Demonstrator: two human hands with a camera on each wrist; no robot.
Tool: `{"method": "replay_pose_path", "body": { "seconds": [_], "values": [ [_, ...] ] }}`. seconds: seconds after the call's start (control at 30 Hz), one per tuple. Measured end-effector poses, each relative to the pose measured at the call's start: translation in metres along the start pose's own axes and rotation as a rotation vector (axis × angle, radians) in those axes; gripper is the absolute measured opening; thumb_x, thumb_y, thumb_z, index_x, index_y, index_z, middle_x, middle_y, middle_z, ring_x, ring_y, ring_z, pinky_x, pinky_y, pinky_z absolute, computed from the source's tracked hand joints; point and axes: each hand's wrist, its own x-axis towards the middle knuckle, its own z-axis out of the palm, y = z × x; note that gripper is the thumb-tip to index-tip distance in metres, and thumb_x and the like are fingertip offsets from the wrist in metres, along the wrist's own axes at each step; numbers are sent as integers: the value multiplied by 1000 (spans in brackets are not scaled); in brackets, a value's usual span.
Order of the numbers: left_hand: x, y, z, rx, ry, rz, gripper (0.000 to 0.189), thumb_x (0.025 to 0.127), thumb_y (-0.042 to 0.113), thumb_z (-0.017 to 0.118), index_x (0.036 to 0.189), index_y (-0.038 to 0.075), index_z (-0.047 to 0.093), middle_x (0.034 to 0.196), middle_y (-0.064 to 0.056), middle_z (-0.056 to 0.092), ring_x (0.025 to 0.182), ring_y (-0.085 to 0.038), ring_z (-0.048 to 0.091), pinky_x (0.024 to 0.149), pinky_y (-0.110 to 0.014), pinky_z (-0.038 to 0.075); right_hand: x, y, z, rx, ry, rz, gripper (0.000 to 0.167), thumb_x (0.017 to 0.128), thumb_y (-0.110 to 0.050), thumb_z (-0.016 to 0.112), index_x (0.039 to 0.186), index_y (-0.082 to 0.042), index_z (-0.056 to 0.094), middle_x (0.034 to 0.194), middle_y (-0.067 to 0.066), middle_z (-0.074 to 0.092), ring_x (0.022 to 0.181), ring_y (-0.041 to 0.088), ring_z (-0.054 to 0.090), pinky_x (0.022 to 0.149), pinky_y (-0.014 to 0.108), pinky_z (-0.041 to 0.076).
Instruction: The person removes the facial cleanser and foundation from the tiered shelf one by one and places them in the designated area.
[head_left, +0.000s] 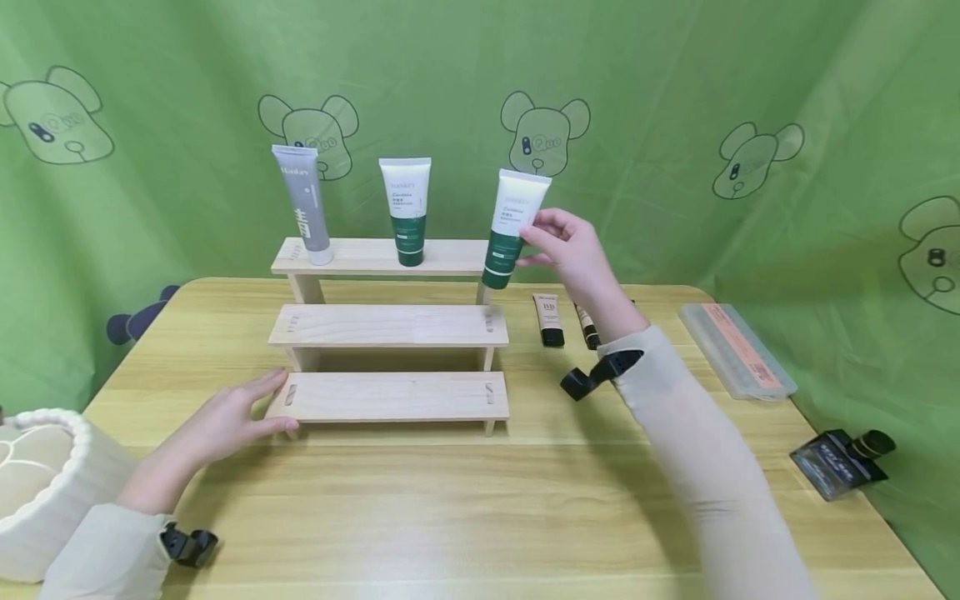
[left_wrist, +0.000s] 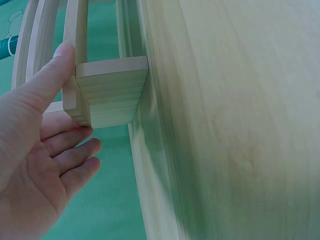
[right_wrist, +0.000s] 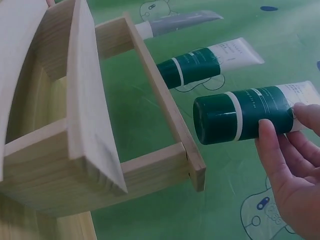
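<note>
A three-step wooden display stand (head_left: 390, 325) is on the table. My left hand (head_left: 228, 418) holds the left end of its lowest step, thumb (left_wrist: 52, 70) on one side and fingers on the other. My right hand (head_left: 573, 254) pinches a white and green squeeze tube (head_left: 510, 225), cap down and slightly tilted, near the right end of the top step. In the right wrist view its green cap (right_wrist: 215, 119) is apart from the board. A similar white and green tube (head_left: 408, 212) stands mid-step, and a grey tube (head_left: 306, 204) leans at the left end.
Right of the stand lie a small BB cream tube (head_left: 549, 321) and another small dark-capped tube (head_left: 587, 327), partly behind my right arm. A clear plastic case (head_left: 738, 350) and a dark bottle (head_left: 836, 462) lie farther right. A white lampshade-like object (head_left: 67, 492) is at left.
</note>
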Motion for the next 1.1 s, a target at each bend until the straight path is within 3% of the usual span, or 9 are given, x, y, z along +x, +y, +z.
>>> {"method": "replay_pose_path", "body": {
  "seconds": [0.3, 0.5, 0.77, 1.1],
  "values": [
    [-1, 0, 0, -3, -4, -5, 83, 79, 45, 67, 133, -11, 38, 136, -30, 35, 120, -49, 35, 98, -59, 29, -31, 13, -26, 37, 19, 65, 36, 87, -5, 62, 118, 8, 49, 102, 12, 60, 89, 20, 60, 69, 29, 56],
    [0, 0, 1, -8, -6, -9, 82, 79, 43, 69, 134, -10, 37, 136, -30, 35, 121, -49, 35, 99, -59, 28, -52, 42, -45, -81, -59, 133, 42, 89, -12, 61, 120, 12, 45, 102, 12, 59, 89, 20, 60, 74, 33, 55],
    [0, -1, 1, 5, 10, 9, 83, 78, 46, 68, 133, -10, 39, 136, -30, 36, 120, -49, 36, 99, -58, 29, -73, 82, -63, -148, -85, 218, 28, 90, -12, 60, 106, 9, 48, 94, 11, 56, 82, 18, 61, 72, 38, 56],
    [0, -6, 3, 4, -4, -2, 82, 79, 43, 69, 134, -10, 38, 137, -29, 35, 122, -48, 35, 100, -57, 27, -89, 122, -83, -234, -133, 378, 39, 91, -15, 59, 115, 12, 44, 95, 14, 60, 80, 21, 63, 68, 35, 56]
  ]
}}
